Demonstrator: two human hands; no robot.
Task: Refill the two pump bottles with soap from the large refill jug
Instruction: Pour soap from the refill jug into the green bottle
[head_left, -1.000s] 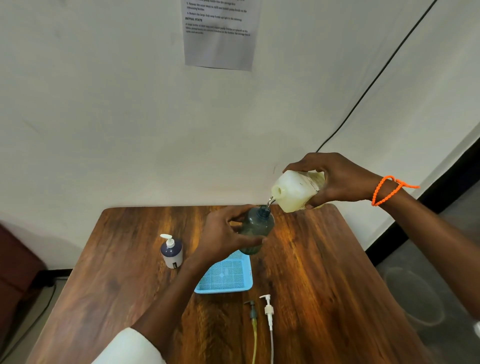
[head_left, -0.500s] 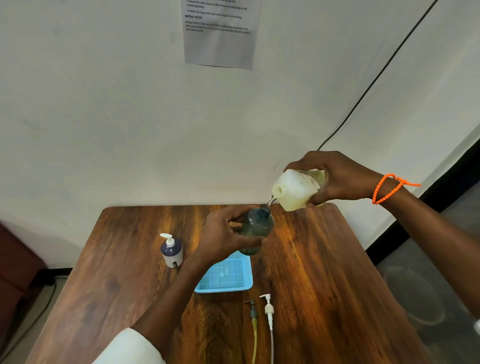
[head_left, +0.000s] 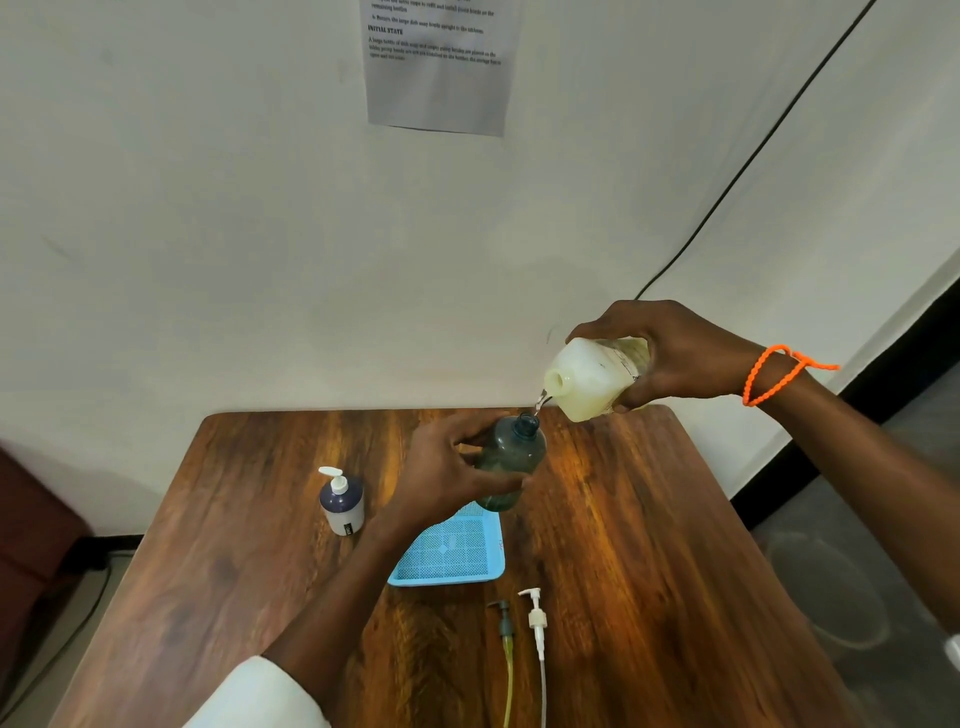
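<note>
- navy pump bottle (head_left: 341, 503) stands upright at the left of the table (head_left: 649, 545), its pump on, well apart from the pour; it can wait its turn there.
- the left hand (head_left: 441, 475) is wrapped around the grey bottle (head_left: 511, 457), holding it off the table above the far edge of the blue tray (head_left: 447, 556), tilted with its open neck toward the jug. a firm, unmoving grip matters most, since the neck is narrow.
- a thin stream of soap (head_left: 540, 402) runs from the jug's mouth into that neck. keeping the mouth just above the neck, and the tilt shallow, should keep the stream thin and on target.
- how full the bottle is cannot be told through the dark plastic, so i would watch the neck and ease off early.
- two loose pumps (head_left: 519, 629) lie near the front edge, clear of any drip.
- the right hand (head_left: 675, 358) grips the pale jug (head_left: 592, 379) from above, tipped nearly level. rolling the wrist back slowly should end the pour without a trailing drip over the tray.
</note>
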